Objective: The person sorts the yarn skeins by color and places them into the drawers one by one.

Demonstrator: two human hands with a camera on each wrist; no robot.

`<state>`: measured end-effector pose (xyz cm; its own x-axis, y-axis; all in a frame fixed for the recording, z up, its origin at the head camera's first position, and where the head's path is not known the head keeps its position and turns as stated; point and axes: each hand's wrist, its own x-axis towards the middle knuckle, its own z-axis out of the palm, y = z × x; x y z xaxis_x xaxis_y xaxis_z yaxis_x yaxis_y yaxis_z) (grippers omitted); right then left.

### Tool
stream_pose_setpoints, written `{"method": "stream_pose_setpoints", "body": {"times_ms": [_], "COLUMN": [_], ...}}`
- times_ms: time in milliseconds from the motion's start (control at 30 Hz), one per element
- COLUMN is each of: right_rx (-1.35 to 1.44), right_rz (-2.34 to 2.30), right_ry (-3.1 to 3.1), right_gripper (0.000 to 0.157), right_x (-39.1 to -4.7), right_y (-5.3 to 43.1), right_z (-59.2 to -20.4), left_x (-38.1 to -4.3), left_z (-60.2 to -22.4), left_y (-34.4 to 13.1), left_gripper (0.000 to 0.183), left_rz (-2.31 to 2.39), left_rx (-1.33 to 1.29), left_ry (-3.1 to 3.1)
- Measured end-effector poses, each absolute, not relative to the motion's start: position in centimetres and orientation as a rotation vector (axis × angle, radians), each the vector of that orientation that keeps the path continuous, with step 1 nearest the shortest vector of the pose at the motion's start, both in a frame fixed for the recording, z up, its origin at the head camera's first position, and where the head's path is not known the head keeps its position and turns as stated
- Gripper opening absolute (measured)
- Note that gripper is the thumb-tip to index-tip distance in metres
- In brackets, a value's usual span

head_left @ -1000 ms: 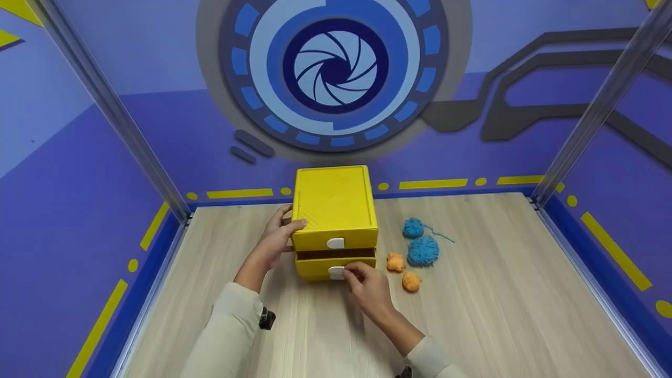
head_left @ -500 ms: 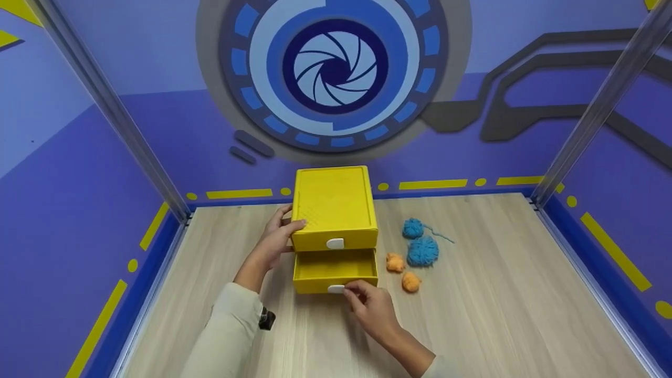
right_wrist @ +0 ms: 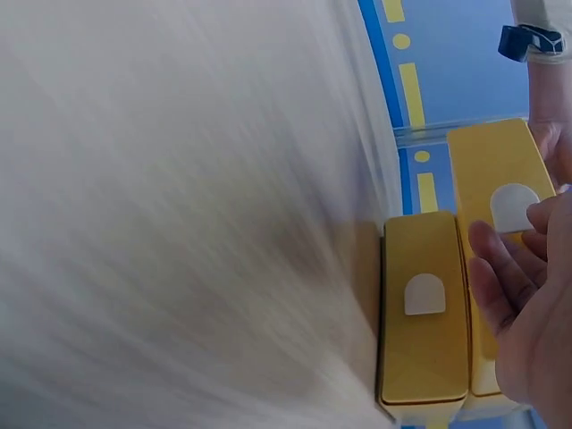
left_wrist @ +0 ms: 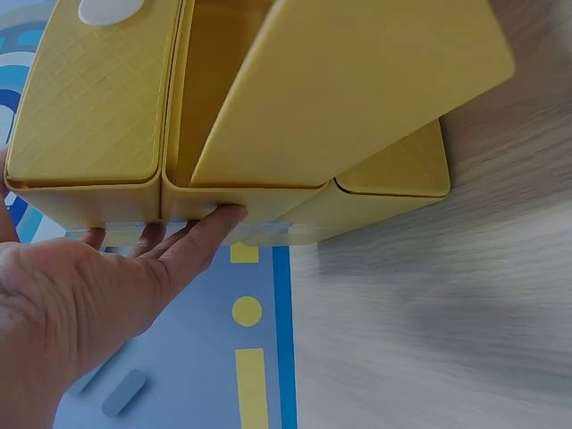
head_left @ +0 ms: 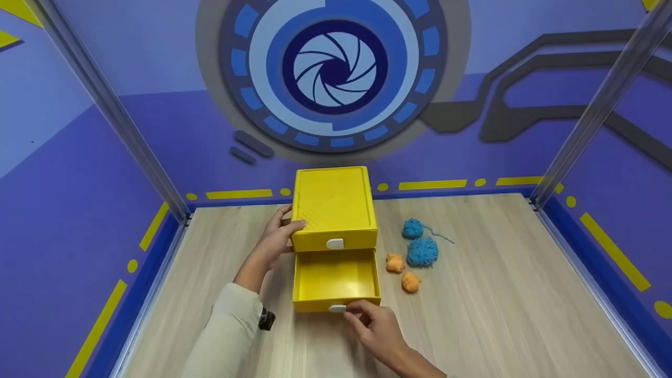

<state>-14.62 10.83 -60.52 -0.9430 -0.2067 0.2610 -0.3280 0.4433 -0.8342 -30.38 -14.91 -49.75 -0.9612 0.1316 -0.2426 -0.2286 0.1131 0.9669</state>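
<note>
A yellow drawer cabinet [head_left: 334,197] stands on the table against the back wall. My left hand [head_left: 274,241] rests on its left side, thumb over the top's front corner; in the left wrist view the fingers lie nearly straight along the side. My right hand [head_left: 380,332] pinches the white handle [head_left: 337,308] of the middle drawer [head_left: 311,306], which is pulled well out with a bare interior. Above it, the top drawer [head_left: 310,241] is closed. The lower drawer [right_wrist: 424,349] is closed too, seen in the right wrist view but hidden in the head view.
To the right of the cabinet lie two blue yarn balls [head_left: 422,252], the smaller one trailing a loose strand. Two small orange yarn balls [head_left: 411,282] sit nearer the pulled-out drawer. Printed blue-purple walls [head_left: 157,136] enclose the wooden table [head_left: 499,294] at the back and sides.
The middle drawer has slid out toward the person, from a narrow gap to widely out, with my right hand drawing back on its handle. My left hand stays on the cabinet.
</note>
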Motion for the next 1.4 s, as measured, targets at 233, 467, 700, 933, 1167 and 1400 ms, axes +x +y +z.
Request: {"method": "stream_pose_setpoints", "body": {"times_ms": [233, 467, 700, 933, 1167, 1400], "right_rx": [0.499, 0.507, 0.539, 0.546, 0.606, 0.703], "right_rz": [1.597, 1.632, 1.637, 1.604, 1.513, 1.370], "right_ry": [-2.628, -2.661, -2.655, -2.673, -2.599, -2.513], "right_gripper": [0.017, 0.016, 0.016, 0.021, 0.015, 0.010], "right_x": [-13.5, -13.2, -13.0, -13.0, -13.2, -13.8], "right_y": [11.6, 12.2, 12.3, 12.6, 13.7, 15.6], "right_z": [-60.7, -60.9, -60.9, -60.8, -60.3, -60.0], "left_x": [-30.4, -30.4, -30.4, -30.4, -30.3, -30.3], "left_z": [-49.7, -49.7, -49.7, -49.7, -49.6, -49.6], "left_y": [-14.9, -15.0, -14.9, -14.9, -14.9, -14.8], "left_gripper": [0.077, 0.078, 0.076, 0.078, 0.082, 0.081], "left_rz": [1.933, 1.935, 1.930, 1.921, 1.909, 1.912], "left_rx": [-0.110, -0.100, -0.105, -0.109, -0.122, -0.130], "left_ry": [2.119, 2.107, 2.110, 2.123, 2.136, 2.135]}}
